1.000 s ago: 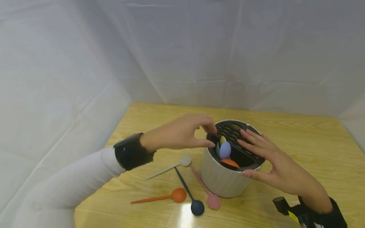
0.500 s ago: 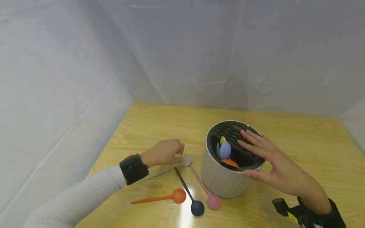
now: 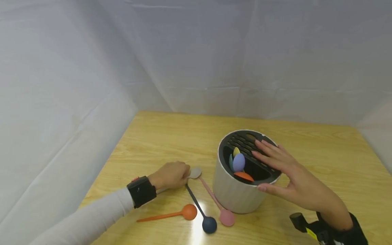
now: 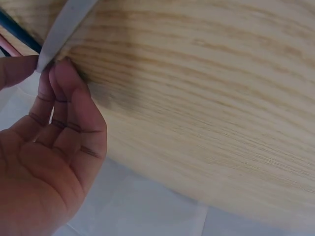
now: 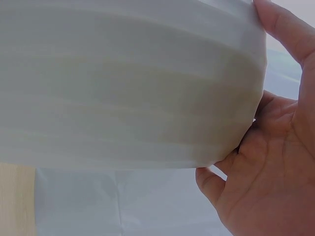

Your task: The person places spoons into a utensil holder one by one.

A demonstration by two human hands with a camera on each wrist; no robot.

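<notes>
My left hand lies on the table left of the holder. Its thumb and fingertips pinch the handle of a pale grey spoon that lies flat on the wood. My right hand rests on the white ribbed utensil holder, with straight fingers over its black slotted top and the thumb against the rim. Inside the holder stand a lavender spoon, a yellow one and an orange one.
On the wooden table, in front of the holder, lie an orange spoon, a navy spoon and a pink spoon. White sheeting closes off the left side and the back.
My left hand has come down from the holder's rim to the table and taken the grey spoon's handle. The right hand has stayed on the holder.
</notes>
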